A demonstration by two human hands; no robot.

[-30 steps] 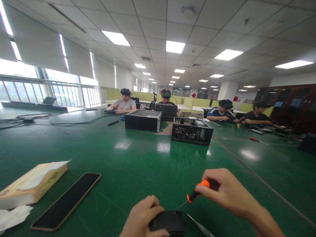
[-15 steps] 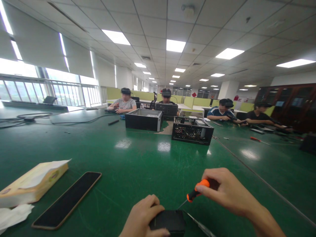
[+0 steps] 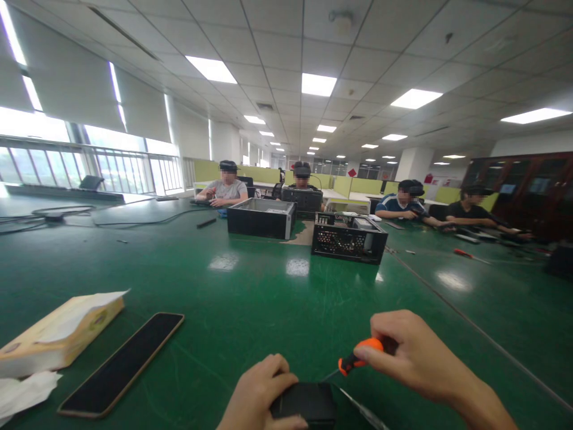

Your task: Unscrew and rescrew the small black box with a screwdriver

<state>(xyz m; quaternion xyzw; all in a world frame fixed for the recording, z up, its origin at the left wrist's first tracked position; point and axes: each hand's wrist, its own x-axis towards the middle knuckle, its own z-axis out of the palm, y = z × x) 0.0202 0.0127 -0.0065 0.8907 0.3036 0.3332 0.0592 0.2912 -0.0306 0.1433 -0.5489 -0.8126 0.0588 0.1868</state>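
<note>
At the bottom edge, my left hand grips a small black box from its left side, fingers over the far edge and thumb at the front. My right hand is closed around the orange and black handle of a screwdriver. Its shaft slants down to the far right edge of the box; the tip is hidden, so I cannot tell whether it touches. Beside the box on the right lies a thin metal tool with a pale handle, partly cut off by the frame.
A phone and a tissue pack lie on the left of the green table. Farther off stand two open black computer cases. A red screwdriver lies at right. Several people sit across the table.
My right hand and the screwdriver have dipped slightly, the handle now lying a little flatter. My left hand and the box stay in place.
</note>
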